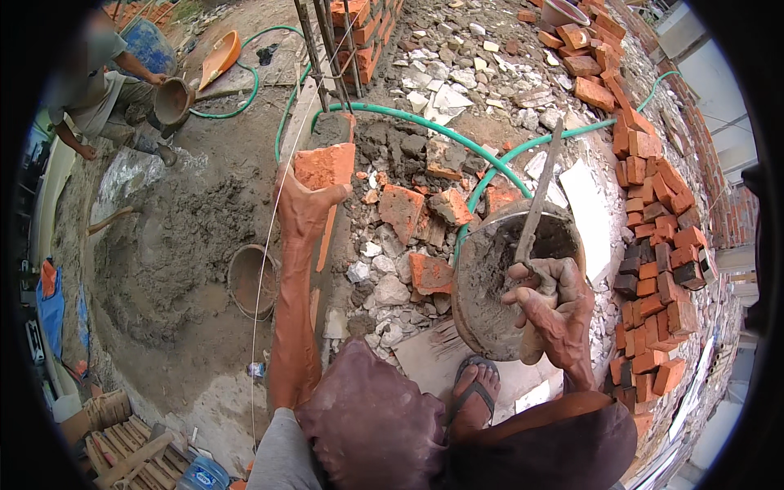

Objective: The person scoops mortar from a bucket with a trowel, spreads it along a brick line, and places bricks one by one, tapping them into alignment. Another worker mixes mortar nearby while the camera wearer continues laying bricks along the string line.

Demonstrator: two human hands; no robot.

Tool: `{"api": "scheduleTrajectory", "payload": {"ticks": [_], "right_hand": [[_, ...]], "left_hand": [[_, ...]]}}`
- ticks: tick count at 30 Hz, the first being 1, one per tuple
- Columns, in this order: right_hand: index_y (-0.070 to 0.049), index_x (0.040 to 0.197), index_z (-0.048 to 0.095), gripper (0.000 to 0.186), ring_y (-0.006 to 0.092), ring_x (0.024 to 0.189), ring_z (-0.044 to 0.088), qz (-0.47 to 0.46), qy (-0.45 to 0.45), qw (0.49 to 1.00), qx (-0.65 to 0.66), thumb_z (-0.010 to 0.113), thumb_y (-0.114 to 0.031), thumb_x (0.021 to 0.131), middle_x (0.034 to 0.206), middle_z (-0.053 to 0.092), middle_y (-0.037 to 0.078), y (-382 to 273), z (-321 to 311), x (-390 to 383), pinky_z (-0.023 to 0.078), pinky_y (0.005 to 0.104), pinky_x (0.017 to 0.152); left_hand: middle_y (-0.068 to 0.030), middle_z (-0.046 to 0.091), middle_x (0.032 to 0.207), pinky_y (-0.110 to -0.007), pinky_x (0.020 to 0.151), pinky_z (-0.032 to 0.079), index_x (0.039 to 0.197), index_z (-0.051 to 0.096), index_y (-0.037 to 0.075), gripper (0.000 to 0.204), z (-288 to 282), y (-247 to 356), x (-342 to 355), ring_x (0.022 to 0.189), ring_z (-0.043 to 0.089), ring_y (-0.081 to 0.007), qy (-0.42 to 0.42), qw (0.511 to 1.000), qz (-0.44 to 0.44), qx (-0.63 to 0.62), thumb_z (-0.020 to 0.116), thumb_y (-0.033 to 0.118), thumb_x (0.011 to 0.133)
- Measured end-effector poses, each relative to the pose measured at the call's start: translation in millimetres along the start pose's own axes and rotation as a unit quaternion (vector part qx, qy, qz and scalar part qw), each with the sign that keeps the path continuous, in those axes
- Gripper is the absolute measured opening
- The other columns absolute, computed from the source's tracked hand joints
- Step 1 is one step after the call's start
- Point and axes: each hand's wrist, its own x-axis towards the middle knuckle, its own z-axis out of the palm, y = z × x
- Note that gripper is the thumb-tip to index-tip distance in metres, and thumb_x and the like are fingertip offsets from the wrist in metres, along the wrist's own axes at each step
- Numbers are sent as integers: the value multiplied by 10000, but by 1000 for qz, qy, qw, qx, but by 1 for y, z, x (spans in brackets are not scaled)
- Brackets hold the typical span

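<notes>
My left hand [304, 208] grips a red brick piece [323, 166] at the top of a narrow low wall [333, 128] with grey mortar, beside a taut string line [269, 233]. My right hand [549, 306] holds a long steel trowel [541, 184], blade pointing up and away, over a round container of wet grey mortar [482, 298]. Broken bricks [400, 211] and white rubble [390, 290] lie between my two hands. My sandalled foot [478, 382] shows just below the container.
A co-worker [106, 106] at upper left holds a bucket [172, 102]. Wet mortar [163, 237] and another bucket [251, 282] lie left. A green hose [416, 121] crosses the rubble. Rebar [314, 61] stands by a brick column [359, 33]. Stacked bricks [653, 269] line the right; a pallet [131, 453] sits lower left.
</notes>
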Motion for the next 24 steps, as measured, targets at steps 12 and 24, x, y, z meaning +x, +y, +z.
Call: {"api": "scheduleTrajectory", "payload": {"ticks": [12, 24], "right_hand": [[65, 1078, 549, 268, 169, 762, 663, 60, 82, 993, 67, 674, -91, 900, 1031, 645, 158, 27, -26, -8, 543, 256, 567], [36, 1162, 460, 471, 168, 586, 609, 50, 8, 948, 315, 726, -156, 825, 960, 620, 245, 5, -36, -4, 556, 287, 459]], "left_hand": [[-220, 654, 856, -488, 723, 524, 1157, 573, -106, 717, 125, -32, 45, 787, 650, -395, -156, 931, 10, 330, 809, 439, 756], [-232, 471, 1209, -555, 959, 357, 1266, 531, -14, 735, 189, -79, 70, 1177, 425, -398, -205, 796, 250, 512, 817, 258, 646]]}}
